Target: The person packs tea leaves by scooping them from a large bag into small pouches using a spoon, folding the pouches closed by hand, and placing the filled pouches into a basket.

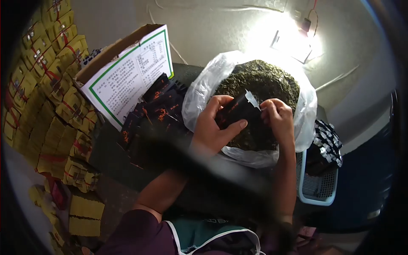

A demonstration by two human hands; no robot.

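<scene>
My left hand [210, 129] is wrapped round a small dark packet [237, 111], thumb on the near side. The packet's upper end shows a jagged silvery edge. Just right of that edge, my right hand [279, 121] is closed in a pinch; what its fingertips hold, if anything, cannot be made out. Both hands are above a clear plastic bag [307, 112] full of dried, dark green leaves [265, 76]. Left of the bag lies a heap of similar dark packets [159, 108] with orange lettering.
A cardboard box [114, 49] with a green-bordered printed sheet [131, 72] stands behind the packets. At right, a light blue basket [318, 197] holds packets with silvery ends [327, 142]. Yellow bundles [59, 110] are stacked at left. A bright lamp [293, 42] shines at the back.
</scene>
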